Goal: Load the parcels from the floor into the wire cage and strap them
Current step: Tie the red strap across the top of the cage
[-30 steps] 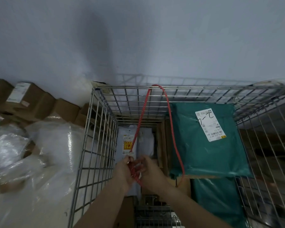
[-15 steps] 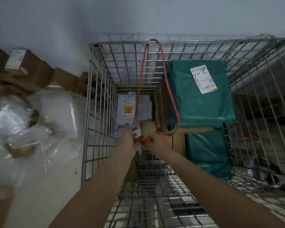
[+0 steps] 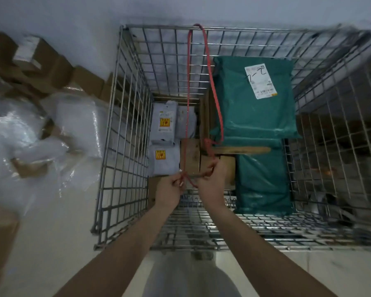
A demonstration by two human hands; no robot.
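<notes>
Inside silver wire cage (image 3: 124, 146), thin red cord (image 3: 210, 82) runs lengthwise from far rim toward near side; left hand (image 3: 168, 190), right hand (image 3: 212, 181) both pinch its crossed ends.

Cord (image 3: 215, 99) is plain red. Cage (image 3: 124, 146) is bare silver wire in a square grid. Upper bag (image 3: 244, 118) and lower bag (image 3: 263, 183) are both teal green. The upper one has a white label (image 3: 260, 81) with black scribble and a yellow corner patch. Upper mailer (image 3: 156, 115) and lower mailer (image 3: 163, 167) are pale grey, each with a yellow sticker (image 3: 165, 122) in reddish print. Box (image 3: 190, 157) between them is brown cardboard. Floor boxes (image 3: 56, 69) are brown, plastic wrap (image 3: 26, 129) milky white, wall (image 3: 73, 22) pale blue-grey, floor (image 3: 51, 228) cream. My trousers (image 3: 186, 277) are light grey.
</notes>
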